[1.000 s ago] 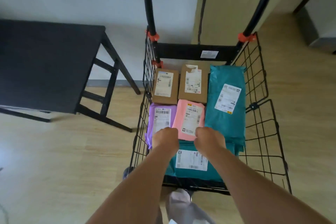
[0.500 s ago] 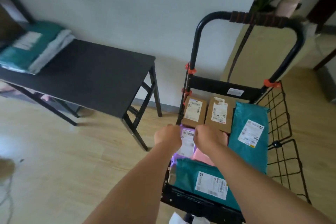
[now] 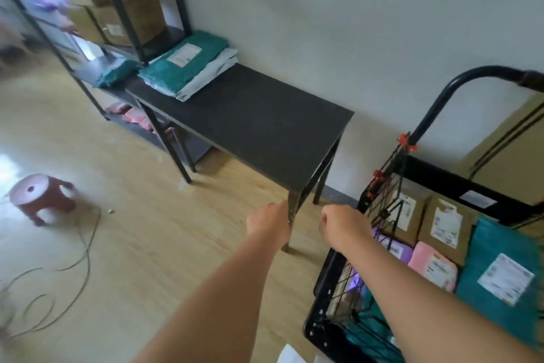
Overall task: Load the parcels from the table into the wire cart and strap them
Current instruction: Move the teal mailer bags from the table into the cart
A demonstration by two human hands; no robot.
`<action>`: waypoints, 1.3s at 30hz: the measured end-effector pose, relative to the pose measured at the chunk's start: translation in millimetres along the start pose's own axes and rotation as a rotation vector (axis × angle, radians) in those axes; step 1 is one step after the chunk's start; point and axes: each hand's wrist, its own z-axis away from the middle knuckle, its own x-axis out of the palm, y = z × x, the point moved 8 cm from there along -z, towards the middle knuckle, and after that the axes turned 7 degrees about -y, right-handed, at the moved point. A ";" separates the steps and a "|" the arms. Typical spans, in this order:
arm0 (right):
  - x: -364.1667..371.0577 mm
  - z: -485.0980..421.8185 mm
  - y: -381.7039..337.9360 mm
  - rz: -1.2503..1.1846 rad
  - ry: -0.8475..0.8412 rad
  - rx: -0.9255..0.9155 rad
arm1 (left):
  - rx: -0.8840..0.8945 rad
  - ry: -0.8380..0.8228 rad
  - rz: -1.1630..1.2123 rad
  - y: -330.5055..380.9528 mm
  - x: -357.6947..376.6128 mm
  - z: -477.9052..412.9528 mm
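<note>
A single wide-angle view sits at head height and looks forward and down along the person's forearms. The left hand [image 3: 269, 222] and right hand [image 3: 341, 227] lie close to the lens, near mid-frame. It faces the wall at a tilt: the black table [image 3: 265, 127] recedes ahead and leftward, while the wire cart [image 3: 435, 183] sits near, below — cut off by the right edge.

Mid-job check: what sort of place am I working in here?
Probably a small parcel storage or dispatch room: labelled mailers stacked on the table, cardboard boxes on a metal shelf, and a wire cart holding labelled parcels.
</note>
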 end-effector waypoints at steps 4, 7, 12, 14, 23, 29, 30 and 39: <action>11.4 -10.2 -70.8 0.017 -0.007 -0.052 | -0.056 0.000 0.023 -72.1 -8.6 8.5; 23.0 -18.4 -116.9 0.037 -0.040 -0.079 | -0.091 0.000 0.028 -119.1 -13.2 12.6; 34.8 -32.5 -199.7 0.073 -0.079 -0.141 | -0.139 0.022 0.081 -205.1 -29.0 18.6; 33.5 -34.0 -228.1 0.108 -0.066 -0.171 | -0.157 0.052 0.091 -232.3 -36.9 21.9; 16.2 -66.0 -314.7 0.035 -0.058 -0.289 | -0.228 0.131 0.181 -304.8 -58.2 7.5; 7.5 -107.0 -353.9 0.061 -0.072 -0.334 | -0.251 0.141 0.221 -339.6 -82.4 -26.8; 1.9 -117.6 -361.0 0.053 -0.060 -0.344 | -0.250 0.142 0.224 -345.0 -90.0 -34.1; -65.7 -224.8 -404.8 0.020 -0.069 -0.369 | -0.283 0.153 0.192 -376.1 -173.1 -130.3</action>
